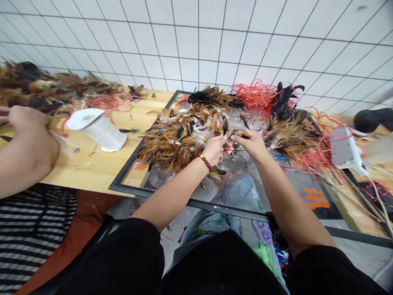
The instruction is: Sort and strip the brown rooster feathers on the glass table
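Note:
Over the dark-framed clear panel (196,201), my two hands meet almost fingertip to fingertip. My left hand (217,150), with a beaded bracelet at the wrist, is closed in a pinch at the base of a small feather (236,133). The thumb and fingers of my right hand (252,143) pinch that feather too, its brown vane partly covered by them. Just left of my hands lies a big heap of brown feathers (181,139). To the right sits another pile of brown and black feathers (290,131).
Behind is a tangle of pink-red strips (256,96), beside a tied feather bunch (211,97). A white spool (101,129) stands left. A co-worker's arm (27,143) reaches in at far left near more feathers (61,88). A white power strip (345,147) with cables lies right.

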Demonstrator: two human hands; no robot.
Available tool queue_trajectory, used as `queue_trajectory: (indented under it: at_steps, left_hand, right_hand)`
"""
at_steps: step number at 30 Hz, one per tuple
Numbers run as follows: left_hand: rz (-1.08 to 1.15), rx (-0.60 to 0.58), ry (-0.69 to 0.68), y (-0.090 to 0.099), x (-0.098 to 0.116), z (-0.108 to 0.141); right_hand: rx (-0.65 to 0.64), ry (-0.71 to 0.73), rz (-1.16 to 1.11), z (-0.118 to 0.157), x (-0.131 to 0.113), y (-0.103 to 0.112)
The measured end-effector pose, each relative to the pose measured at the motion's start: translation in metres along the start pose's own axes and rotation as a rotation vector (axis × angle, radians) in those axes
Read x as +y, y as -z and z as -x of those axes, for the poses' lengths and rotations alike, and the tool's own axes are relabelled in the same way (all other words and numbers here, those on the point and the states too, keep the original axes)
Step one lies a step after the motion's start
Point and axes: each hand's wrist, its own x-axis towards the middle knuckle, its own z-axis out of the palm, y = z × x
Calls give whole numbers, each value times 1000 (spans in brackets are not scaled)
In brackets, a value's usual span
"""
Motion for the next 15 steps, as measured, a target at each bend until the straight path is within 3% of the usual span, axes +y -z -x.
queue_trajectory:
  at_steps: [6, 8, 10, 13, 15]
  left_hand:
    - [-210, -50, -86, 0, -3, -1]
    - [-286, -21, -152, 1, -1, -4]
    - [-197, 65, -253, 3, 4, -7]
    - [-4, 182, -344, 7, 14, -10]
    - [72, 233, -372, 9, 19, -11]
  right_hand:
    - [21, 19, 87, -5, 7, 7]
    - [107, 33, 116, -7, 10, 9]
    - [155, 24, 198, -7, 12, 12]
    - [6, 8, 367, -5, 14, 11]
    - [-124, 94, 493, -1, 16, 9]
